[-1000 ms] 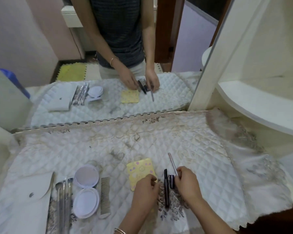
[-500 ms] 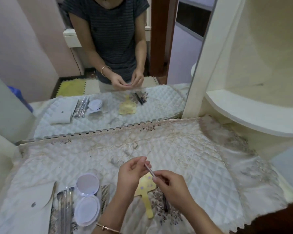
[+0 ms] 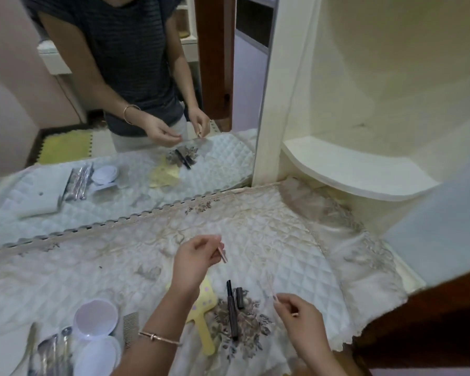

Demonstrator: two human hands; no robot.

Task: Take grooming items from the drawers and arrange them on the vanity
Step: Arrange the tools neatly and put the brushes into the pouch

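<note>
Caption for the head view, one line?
Left hand holds a cap, right hand a thin stick, above a black tube and yellow mirror on the cloth.

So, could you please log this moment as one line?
left hand pinches pink cap | right hand pinches thin stick | on vanity: black tube, mirror, compact, comb

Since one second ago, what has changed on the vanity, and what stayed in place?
Both hands lifted the thin stick off the quilted cover and pulled a short pink piece off it. The left hand now pinches that piece, the right hand pinches the stick, and they are apart. The long black tube, short black tube, yellow hand mirror, compact and comb stayed.
</note>
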